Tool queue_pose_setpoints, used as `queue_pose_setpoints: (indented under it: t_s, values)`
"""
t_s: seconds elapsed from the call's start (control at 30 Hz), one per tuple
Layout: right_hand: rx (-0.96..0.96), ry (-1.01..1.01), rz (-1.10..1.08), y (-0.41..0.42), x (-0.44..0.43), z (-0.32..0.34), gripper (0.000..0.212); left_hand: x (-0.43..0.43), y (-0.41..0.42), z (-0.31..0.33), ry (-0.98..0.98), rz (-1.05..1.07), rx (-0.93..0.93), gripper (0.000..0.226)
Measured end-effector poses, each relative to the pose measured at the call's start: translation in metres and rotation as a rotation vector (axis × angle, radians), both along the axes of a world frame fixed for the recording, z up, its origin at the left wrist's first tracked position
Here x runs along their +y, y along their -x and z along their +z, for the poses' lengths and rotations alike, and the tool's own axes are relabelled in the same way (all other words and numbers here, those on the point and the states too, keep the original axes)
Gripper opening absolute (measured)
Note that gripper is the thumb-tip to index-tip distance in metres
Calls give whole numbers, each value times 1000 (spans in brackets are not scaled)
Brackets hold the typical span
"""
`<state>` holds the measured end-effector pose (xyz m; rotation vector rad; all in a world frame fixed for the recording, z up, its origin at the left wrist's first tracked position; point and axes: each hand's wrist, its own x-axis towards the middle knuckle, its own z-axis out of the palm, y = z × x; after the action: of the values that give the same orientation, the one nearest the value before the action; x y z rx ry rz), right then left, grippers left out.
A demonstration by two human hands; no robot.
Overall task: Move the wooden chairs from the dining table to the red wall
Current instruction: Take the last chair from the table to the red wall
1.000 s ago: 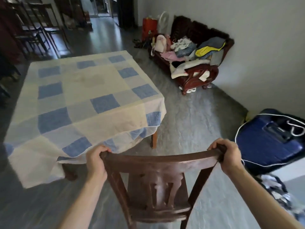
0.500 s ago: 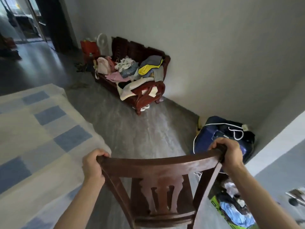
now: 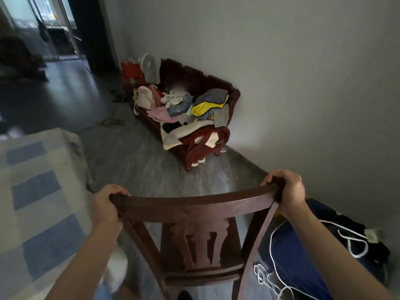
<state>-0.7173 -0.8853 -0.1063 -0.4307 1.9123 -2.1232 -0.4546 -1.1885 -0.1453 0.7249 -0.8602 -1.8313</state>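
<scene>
Clasping the top rail, left hand (image 3: 107,204) and right hand (image 3: 287,189) grip the dark carved wooden chair (image 3: 195,230).

Dark glossy wooden chair (image 3: 194,204), matt checked cloth tablecloth (image 3: 39,191), polished grey floor (image 3: 140,165)

You see no readable text, label, brand, number or sign anywhere in this view; every surface is either plain or too blurred to read.
</scene>
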Motion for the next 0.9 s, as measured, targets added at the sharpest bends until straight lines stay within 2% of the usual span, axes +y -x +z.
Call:
queue_pose_setpoints:
  t_s: [0.1, 0.23, 0.43, 0.57, 0.7, 0.9]
  values:
    - [1, -38, 48, 46, -77, -3, 25, -60, 31, -4, 9, 60, -38, 36]
    - [18, -49, 159, 105, -188, 3, 26, -144, 66, 2, -9, 164, -84, 34]
    - [-30, 75, 305, 185, -351, 6, 24, -272, 105, 16, 13, 301, -185, 24]
    - [-55, 119, 389, 237, -475, -1, 31, -369, 137, 22, 112, 424, -261, 24]
    - [-165, 145, 456, 286, -594, -4, 22, -459, 174, 29, 145, 503, -304, 27]
    - [-107, 131, 535, 361, -779, 4, 25, -608, 239, 48, 99, 584, -289, 30]
